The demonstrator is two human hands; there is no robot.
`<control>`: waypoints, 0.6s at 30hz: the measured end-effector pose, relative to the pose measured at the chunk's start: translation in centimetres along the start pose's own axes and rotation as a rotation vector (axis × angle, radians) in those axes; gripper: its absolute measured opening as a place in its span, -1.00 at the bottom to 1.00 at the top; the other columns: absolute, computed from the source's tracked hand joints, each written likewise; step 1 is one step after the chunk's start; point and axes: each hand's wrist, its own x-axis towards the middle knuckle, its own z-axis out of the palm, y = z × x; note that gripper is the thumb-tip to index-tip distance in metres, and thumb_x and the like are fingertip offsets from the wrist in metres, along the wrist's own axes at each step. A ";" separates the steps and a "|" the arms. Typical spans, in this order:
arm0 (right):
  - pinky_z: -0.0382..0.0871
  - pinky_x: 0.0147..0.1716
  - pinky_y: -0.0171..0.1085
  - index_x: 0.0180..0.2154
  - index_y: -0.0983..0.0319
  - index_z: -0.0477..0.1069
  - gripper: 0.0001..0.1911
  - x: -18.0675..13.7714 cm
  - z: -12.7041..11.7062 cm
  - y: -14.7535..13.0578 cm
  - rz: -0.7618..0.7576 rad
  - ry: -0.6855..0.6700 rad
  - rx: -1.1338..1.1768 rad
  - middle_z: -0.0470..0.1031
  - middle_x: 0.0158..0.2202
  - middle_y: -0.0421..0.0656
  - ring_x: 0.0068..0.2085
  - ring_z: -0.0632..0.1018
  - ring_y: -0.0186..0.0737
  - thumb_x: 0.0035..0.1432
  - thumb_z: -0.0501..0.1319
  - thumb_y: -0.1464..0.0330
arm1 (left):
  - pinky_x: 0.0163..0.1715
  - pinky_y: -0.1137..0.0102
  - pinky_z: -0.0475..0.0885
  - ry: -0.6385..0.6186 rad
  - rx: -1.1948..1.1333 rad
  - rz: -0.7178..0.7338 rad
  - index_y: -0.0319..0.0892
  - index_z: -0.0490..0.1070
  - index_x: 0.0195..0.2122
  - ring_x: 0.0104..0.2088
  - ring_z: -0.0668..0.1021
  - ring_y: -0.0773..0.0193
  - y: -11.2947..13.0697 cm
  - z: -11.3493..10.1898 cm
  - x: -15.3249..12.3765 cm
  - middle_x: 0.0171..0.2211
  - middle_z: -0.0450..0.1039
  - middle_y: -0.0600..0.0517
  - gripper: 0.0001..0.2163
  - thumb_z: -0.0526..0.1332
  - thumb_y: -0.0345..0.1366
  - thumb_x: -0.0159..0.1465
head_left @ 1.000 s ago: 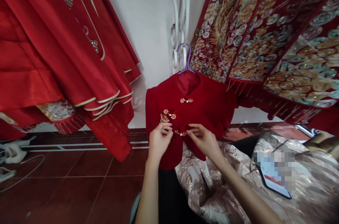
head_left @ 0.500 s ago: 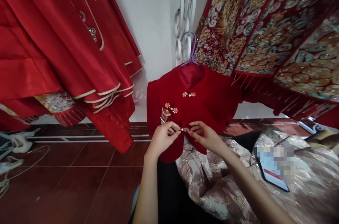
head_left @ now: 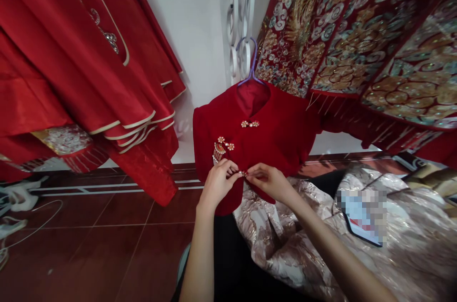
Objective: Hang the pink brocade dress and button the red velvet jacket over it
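Observation:
A dark red jacket [head_left: 285, 126] hangs on a purple hanger [head_left: 253, 71]. Near its lower front edge sits a jewelled frog button [head_left: 243, 173], partly hidden by fingertips. My left hand [head_left: 219, 183] pinches the button's left end, thumb and forefinger together. From the other side, my right hand [head_left: 269, 180] pinches its right end. Higher up, another jewelled frog button [head_left: 250, 124] lies fastened across the neck opening. A beaded fan-shaped brooch [head_left: 219, 150] with tassels hangs on the left front panel, beside a third flower-ended clasp [head_left: 226, 143].
Red satin garments [head_left: 117, 78] hang at left, and an embroidered, fringed red garment [head_left: 339, 54] at right. A white scrolled metal stand [head_left: 233, 21] holds the hanger. Shiny patterned fabric [head_left: 285, 240] lies at lower right with a phone [head_left: 364, 226] on it. White shoes [head_left: 23, 197] stand at far left.
The view has shifted slightly, so the jacket sits a little further left and higher. My right fingers have closed in on the button, covering more of it.

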 end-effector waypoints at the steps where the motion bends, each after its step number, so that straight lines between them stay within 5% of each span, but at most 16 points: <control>1: 0.46 -0.17 -0.22 -0.30 0.25 0.39 -0.79 0.0 0.1 -0.1 0.001 0.007 0.011 0.55 -0.32 -0.10 -0.25 0.58 -0.23 0.01 0.27 0.29 | -0.30 0.42 0.42 0.005 -0.030 -0.002 -0.15 0.40 -0.36 -0.35 0.50 0.33 0.0 0.0 0.0 -0.37 0.44 0.07 -0.94 0.26 -0.33 0.16; 14: 0.45 -0.24 -0.25 -0.34 0.24 0.40 -0.74 0.0 0.6 -0.3 -0.017 0.089 0.068 0.55 -0.35 -0.11 -0.29 0.57 -0.23 -0.01 0.29 0.20 | -0.29 0.43 0.49 0.028 -0.258 -0.072 -0.17 0.43 -0.37 -0.35 0.54 0.34 0.4 -0.1 -0.2 -0.40 0.49 0.04 -0.88 0.29 -0.25 0.14; 18: 0.43 -0.25 -0.24 -0.37 0.26 0.41 -0.74 -0.1 -1.1 -1.2 -0.001 0.013 0.057 0.54 -0.38 -0.12 -0.33 0.55 -0.25 -0.05 0.32 0.21 | -0.24 0.38 0.49 0.175 -0.488 -0.152 -0.18 0.43 -0.24 -0.30 0.54 0.32 0.1 0.7 0.5 -0.28 0.49 -0.02 -0.71 0.36 -0.20 0.04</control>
